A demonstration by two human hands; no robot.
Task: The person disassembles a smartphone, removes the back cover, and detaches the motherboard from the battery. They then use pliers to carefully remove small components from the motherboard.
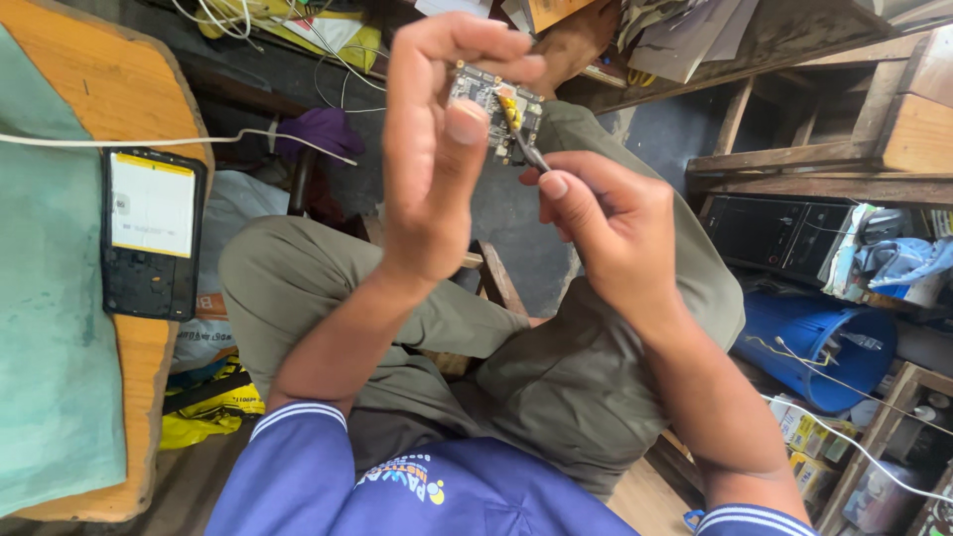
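Note:
My left hand [437, 149] is raised in front of me and pinches a small dark circuit board [493, 107] between thumb and fingers. My right hand [606, 223] sits just to its right and grips thin metal tweezers [526, 149], whose tips touch the board near a yellow part. Both hands hover above my lap, where I sit in olive trousers. On the wooden table at the left lies an opened phone [151, 233] with its yellow-edged white battery showing.
A wooden table [139, 89] with a green mat [45, 328] fills the left, with a white cable across it. A blue bucket [809, 342] and a black box stand at the right under wooden shelves. Bags and cables litter the floor.

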